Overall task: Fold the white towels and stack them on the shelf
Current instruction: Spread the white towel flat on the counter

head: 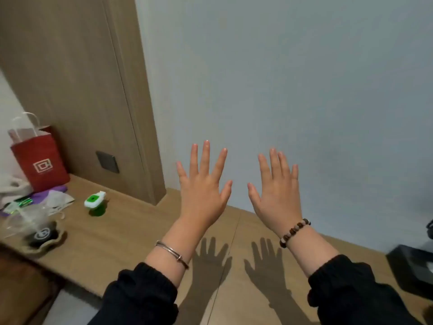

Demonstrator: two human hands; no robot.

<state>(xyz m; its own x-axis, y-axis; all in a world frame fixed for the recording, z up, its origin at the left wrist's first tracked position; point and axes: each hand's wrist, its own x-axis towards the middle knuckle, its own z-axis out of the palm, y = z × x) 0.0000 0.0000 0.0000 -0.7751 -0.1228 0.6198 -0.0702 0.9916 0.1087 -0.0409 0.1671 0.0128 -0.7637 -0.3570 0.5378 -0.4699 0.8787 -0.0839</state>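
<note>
A black box point(413, 266) is cut off by the right edge and is blurred, so its kind cannot be told. Above it, a dark shape point(430, 228) is shown only as a sliver. A pale cloth point(13, 190) is cut by the left edge. The small print on the red bag point(41, 164) cannot be read. Both black sleeves point(140, 299) are cut off by the lower edge.

Matt wood-grain counter point(131, 233), matching wood panel point(77, 78), smooth painted wall point(293, 78), red paper bag point(39, 165), shiny metal bangle point(172, 253).
</note>
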